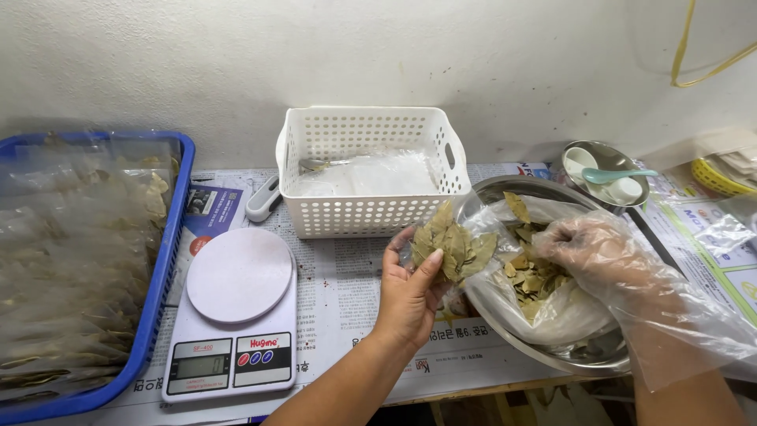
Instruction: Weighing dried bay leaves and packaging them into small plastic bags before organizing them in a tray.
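My left hand (410, 288) is bare and holds a small clear bag of dried bay leaves (453, 244) upright, just left of a large steel bowl (583, 359). My right hand (587, 244) wears a loose clear plastic glove and reaches into a plastic liner bag of dried leaves (530, 276) lying in the bowl, fingers curled over the leaves. Whether it grips any leaves is unclear.
A white digital kitchen scale (236, 315) sits left of my hands on newspaper. Behind it stands a white perforated basket (367, 213) with clear bags. A blue crate (162, 276) of packed leaf bags is at the far left. A small steel bowl with a spoon (611, 175) is behind.
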